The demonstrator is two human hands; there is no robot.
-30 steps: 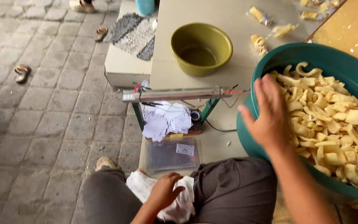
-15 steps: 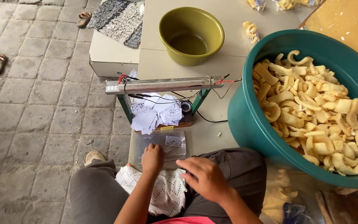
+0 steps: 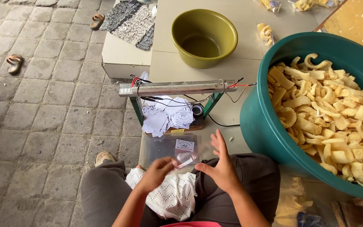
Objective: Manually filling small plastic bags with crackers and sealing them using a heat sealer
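My left hand (image 3: 155, 173) and right hand (image 3: 220, 168) pinch a small clear plastic bag (image 3: 185, 158) between them over my lap, beside the teal tub of pale crackers (image 3: 328, 113), within easy reach.
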